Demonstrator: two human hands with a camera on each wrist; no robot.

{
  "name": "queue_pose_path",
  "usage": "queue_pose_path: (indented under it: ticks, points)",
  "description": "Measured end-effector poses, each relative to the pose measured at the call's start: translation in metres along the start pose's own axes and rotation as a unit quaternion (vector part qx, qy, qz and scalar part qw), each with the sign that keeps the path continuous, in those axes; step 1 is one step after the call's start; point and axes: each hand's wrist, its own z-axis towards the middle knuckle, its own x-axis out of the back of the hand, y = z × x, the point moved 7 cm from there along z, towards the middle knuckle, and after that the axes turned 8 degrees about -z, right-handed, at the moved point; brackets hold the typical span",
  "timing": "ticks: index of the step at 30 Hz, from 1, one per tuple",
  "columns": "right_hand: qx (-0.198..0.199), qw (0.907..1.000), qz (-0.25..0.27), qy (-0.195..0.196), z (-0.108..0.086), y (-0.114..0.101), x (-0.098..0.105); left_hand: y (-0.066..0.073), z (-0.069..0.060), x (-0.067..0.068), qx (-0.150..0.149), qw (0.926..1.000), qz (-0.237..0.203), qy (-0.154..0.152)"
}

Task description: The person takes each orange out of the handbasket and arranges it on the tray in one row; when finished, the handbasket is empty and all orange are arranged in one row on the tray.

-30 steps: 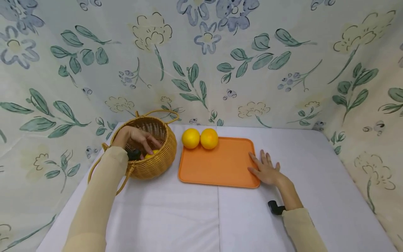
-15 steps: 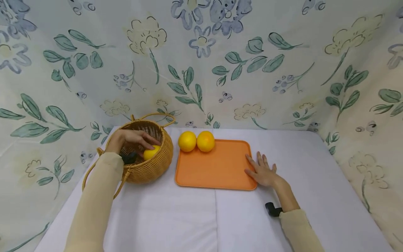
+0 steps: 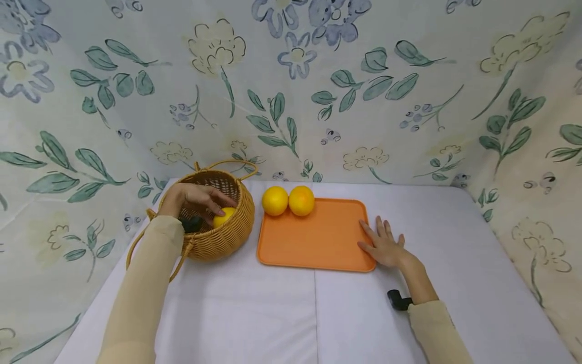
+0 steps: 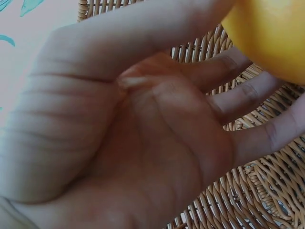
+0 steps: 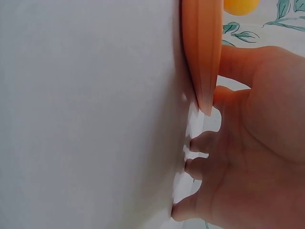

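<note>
Inside the wicker basket [image 3: 234, 235] at the left of the table, my left hand [image 3: 200, 197] grips an orange [image 3: 223, 217] near the basket's right wall. In the left wrist view, the thumb and several fingers reach around this orange [image 4: 271, 36], with woven wicker behind them. Two more oranges, one [image 3: 275, 201] beside the other [image 3: 301, 201], sit at the back left corner of the orange tray [image 3: 318, 240]. My right hand [image 3: 384, 247] rests with spread fingers on the tray's right edge; the right wrist view shows its thumb and index finger against the tray rim [image 5: 202, 57].
A white cloth [image 3: 254, 313] covers the table, with a crease running toward the front. Behind it hangs a floral curtain [image 3: 291, 101]. The basket's thin handles [image 3: 182, 263] stick out at its front and back.
The orange in the basket has come up slightly and shows more beneath my left fingers. My right hand keeps its place on the tray edge. The head view shifts a little.
</note>
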Motion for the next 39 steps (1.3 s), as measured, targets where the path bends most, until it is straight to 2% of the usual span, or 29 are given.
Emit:
queue_pose_path:
  ticks: [4,9,17,27,31,35,39]
  points:
    - [0.003,1.0000,0.002,0.004,0.000,0.000,0.002,0.000,0.000,0.003,-0.003,0.9999,-0.011,0.012]
    - [0.003,1.0000,0.008,-0.001,0.002,0.002,-0.001,0.000,0.000,0.006,-0.016,0.9994,0.000,0.031]
    - [0.009,0.9999,0.012,0.000,0.003,0.001,-0.002,-0.002,-0.003,0.004,-0.018,0.9993,-0.021,0.026]
    - [0.013,0.9998,0.015,0.005,0.001,0.001,0.000,0.002,-0.005,0.007,-0.027,0.9983,0.030,0.043]
    - [0.014,0.9997,0.016,0.008,0.002,0.002,0.000,0.005,-0.011,0.011,-0.055,0.9950,0.058,0.059]
    - [0.005,0.9999,0.012,0.005,0.001,0.001,0.001,0.008,-0.018,0.017,-0.087,0.9917,0.056,0.077]
    - [0.001,1.0000,0.007,0.003,-0.001,0.000,-0.001,0.014,-0.023,0.017,-0.101,0.9912,0.049,0.070]
